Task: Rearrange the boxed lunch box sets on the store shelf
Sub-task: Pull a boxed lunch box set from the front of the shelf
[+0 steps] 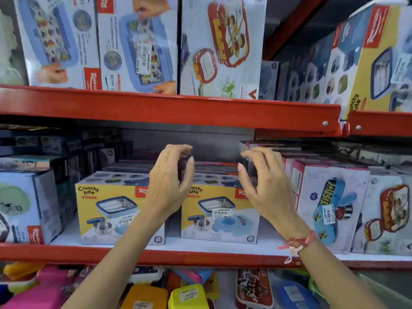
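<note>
Two yellow "Crunchy bite" lunch box sets stand side by side on the middle shelf: the left box and the right box, which carries a price sticker. My left hand hovers in front of the gap between them, fingers curled and apart, holding nothing. My right hand is raised over the right box's upper right corner, fingers spread, also holding nothing. A red thread band circles the right wrist. The space above both boxes, under the upper shelf, stands free.
Red shelf rails run above and below. White boxed sets crowd the right, a pale box the left. Blue and red boxed sets fill the upper shelf. Loose coloured lunch boxes lie on the bottom shelf.
</note>
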Available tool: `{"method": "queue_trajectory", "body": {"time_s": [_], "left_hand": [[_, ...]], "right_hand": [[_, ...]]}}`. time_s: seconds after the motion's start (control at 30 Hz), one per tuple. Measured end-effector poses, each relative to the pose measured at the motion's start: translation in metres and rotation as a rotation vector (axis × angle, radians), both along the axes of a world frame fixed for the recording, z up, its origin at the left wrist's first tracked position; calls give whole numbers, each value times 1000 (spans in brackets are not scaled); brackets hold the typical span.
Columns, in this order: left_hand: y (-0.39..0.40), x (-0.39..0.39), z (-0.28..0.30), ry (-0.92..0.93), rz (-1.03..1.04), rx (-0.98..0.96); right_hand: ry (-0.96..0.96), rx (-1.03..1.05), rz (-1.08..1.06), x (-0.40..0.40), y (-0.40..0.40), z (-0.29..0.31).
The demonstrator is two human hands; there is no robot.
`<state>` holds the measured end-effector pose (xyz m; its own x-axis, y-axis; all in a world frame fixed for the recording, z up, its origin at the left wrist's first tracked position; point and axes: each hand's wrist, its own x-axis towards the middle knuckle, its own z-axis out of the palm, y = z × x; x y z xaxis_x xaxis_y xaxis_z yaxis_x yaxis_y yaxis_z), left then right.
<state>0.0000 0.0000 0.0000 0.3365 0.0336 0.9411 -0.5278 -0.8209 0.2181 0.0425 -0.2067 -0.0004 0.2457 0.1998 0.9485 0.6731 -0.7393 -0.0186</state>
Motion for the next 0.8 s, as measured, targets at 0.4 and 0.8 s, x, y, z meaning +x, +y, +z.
{"method": "queue_trajectory", "body": {"time_s": [0.4, 0.8], "left_hand": [[-20, 15, -78, 566, -225, -646], [-1, 8, -64, 1014, -379, -1120]], "right_hand": [[656, 453, 282, 28, -15, -65], [1523, 848, 548, 36, -36, -46]]}}
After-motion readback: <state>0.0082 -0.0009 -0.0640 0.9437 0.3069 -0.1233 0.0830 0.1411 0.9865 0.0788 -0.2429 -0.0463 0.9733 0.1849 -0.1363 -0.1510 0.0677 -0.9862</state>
